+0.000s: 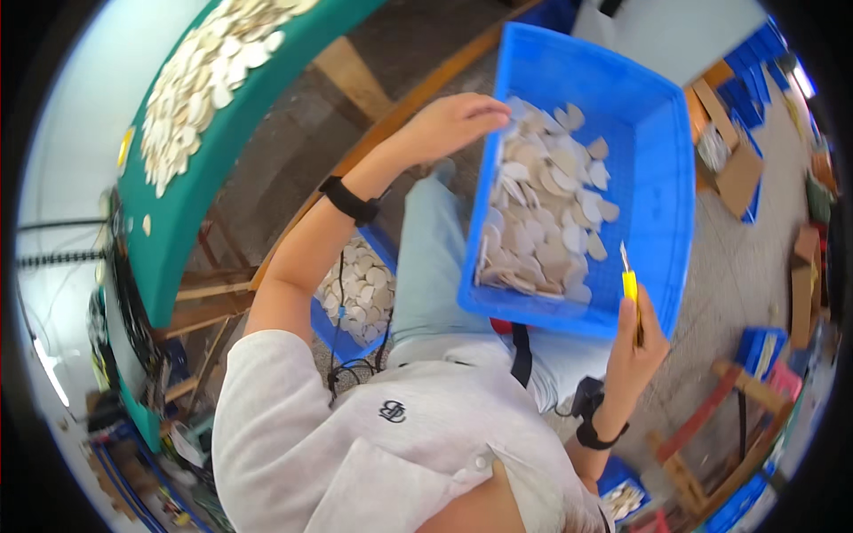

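Observation:
A blue plastic bin (593, 306) sits in front of me over my lap, tilted. Pale, flat, rounded pieces (542, 204) are heaped along its left side. My left hand (459, 124) grips the bin's left rim near the far corner, its fingertips over the edge. In my right hand (638, 342), near the bin's front right corner, is a yellow-handled knife (630, 284) with its slim metal tip pointing up over the bin. What its tip is like in detail is too small to tell.
A green-topped table (169, 258) at the left bears a spread of similar pale pieces (209, 89). Beside my left leg, a second blue bin (329, 333) holds more of them. Cardboard boxes (739, 178) and a wooden stool (702, 435) stand on the right.

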Tool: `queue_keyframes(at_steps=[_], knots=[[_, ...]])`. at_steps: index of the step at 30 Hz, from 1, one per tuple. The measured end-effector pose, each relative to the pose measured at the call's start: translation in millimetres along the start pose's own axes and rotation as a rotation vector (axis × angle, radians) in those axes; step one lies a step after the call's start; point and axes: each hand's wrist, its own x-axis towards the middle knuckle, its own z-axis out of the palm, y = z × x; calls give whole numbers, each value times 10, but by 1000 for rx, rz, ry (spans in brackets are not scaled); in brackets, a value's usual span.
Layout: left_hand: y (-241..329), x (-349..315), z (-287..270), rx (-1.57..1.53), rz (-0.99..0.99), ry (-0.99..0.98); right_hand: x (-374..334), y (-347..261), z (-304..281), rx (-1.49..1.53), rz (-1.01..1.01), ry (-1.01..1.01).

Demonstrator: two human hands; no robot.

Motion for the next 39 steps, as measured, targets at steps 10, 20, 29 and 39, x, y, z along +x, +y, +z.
queue_keyframes(at_steps=[10, 20, 29, 39], knots=[[-165, 771, 2142, 864, 204, -516, -211, 403, -293, 121, 43, 232], [-254, 943, 2199, 936, 336, -517, -201, 651, -439, 578, 220, 268], [1282, -63, 1366, -523, -61, -468, -149, 398, -242, 596, 210, 250], [1160, -688, 1227, -1023, -191, -357, -140, 102, -109, 677, 206, 125]])
